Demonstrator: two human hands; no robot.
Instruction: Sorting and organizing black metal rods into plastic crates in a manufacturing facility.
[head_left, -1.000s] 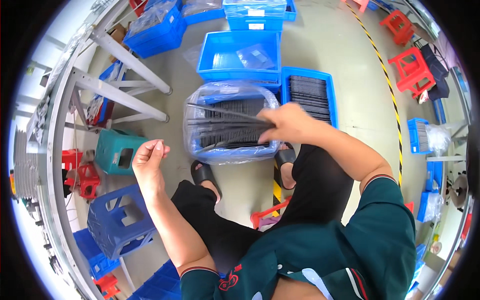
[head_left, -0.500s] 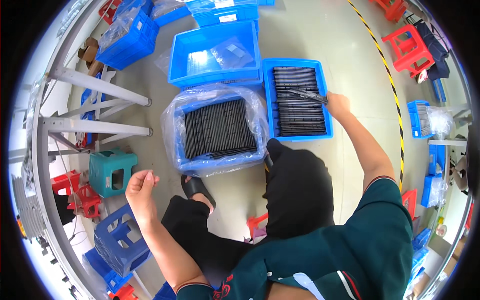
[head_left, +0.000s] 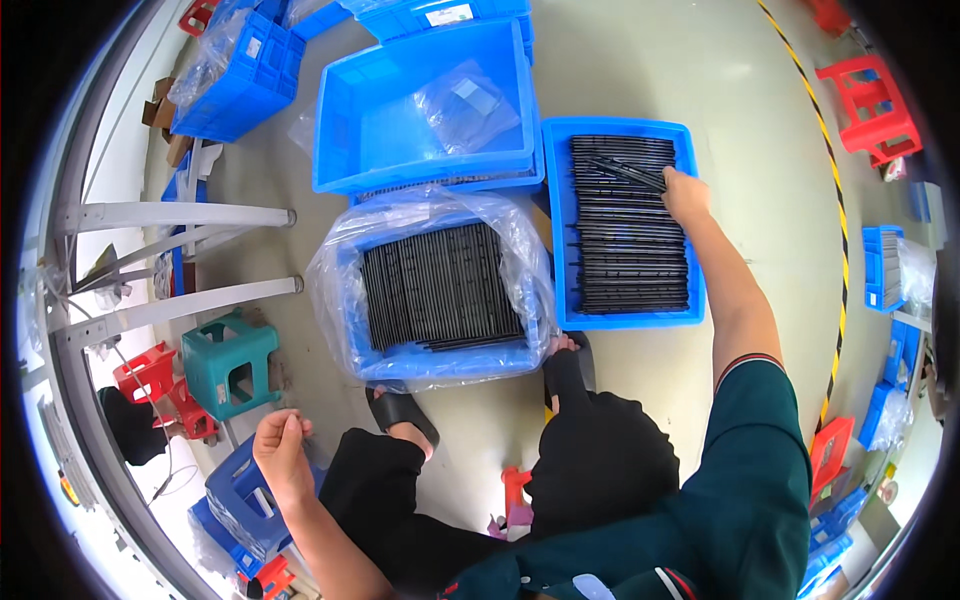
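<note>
My right hand (head_left: 686,196) is closed on one end of a long thin black strip (head_left: 628,173). That strip slants over the far part of a shallow blue bin (head_left: 640,322), which is filled with a row of similar black strips (head_left: 632,240). To the left, a blue crate lined with a clear plastic bag (head_left: 335,265) holds many more black strips (head_left: 440,285), packed side by side. Low on the left, my left hand (head_left: 283,452) hangs in the air with curled fingers and thumb up. Nothing shows in it, and it touches nothing.
Behind the lined crate stands a larger blue crate (head_left: 375,110) with a clear bag inside. Metal frame legs (head_left: 200,214), a teal stool (head_left: 228,362) and a dark blue stool (head_left: 245,490) are at left. A yellow-black floor line (head_left: 838,220) runs along the right, near a red stool (head_left: 872,108).
My right hand has carried the black strip toward the far end of the shallow bin. The whole view has shifted, and my right foot now shows. My left hand stays curled.
</note>
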